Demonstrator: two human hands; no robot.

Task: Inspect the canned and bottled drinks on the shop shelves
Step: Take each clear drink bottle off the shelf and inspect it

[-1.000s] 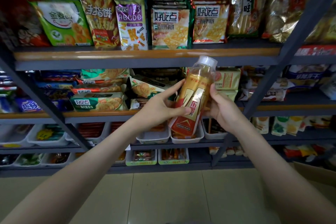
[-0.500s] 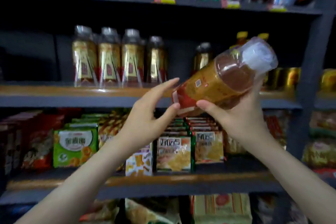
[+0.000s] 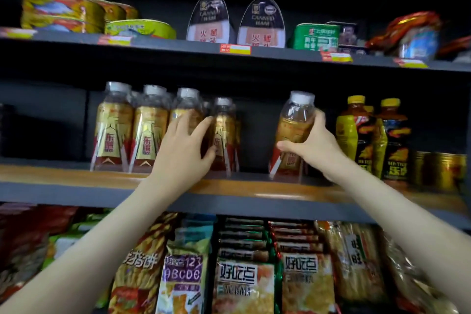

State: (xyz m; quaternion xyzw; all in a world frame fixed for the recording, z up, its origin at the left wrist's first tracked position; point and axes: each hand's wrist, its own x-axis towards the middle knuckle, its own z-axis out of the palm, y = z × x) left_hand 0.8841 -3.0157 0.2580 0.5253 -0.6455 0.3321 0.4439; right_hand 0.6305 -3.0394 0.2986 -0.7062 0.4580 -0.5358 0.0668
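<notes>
A row of golden-labelled drink bottles (image 3: 114, 130) with white caps stands on the wood-edged middle shelf (image 3: 76, 177). My right hand (image 3: 316, 148) is wrapped around one such bottle (image 3: 294, 120), which is upright with its base at the shelf, apart from the row. My left hand (image 3: 182, 150) lies with fingers spread against the third and fourth bottle (image 3: 225, 135) of the row, closed around neither. Yellow-capped bottles (image 3: 353, 132) and gold cans (image 3: 443, 171) stand to the right.
The top shelf (image 3: 178, 42) carries canned ham (image 3: 261, 25), flat fish tins (image 3: 61, 13) and a green tin (image 3: 316, 35). Snack packets (image 3: 244, 283) fill the shelf below the drinks. A dark gap in the drink row lies left of the held bottle.
The view has risen from the snack shelves to the drink shelf. The bottle went from tilted in front of me to upright at the shelf. My left hand left it for the row.
</notes>
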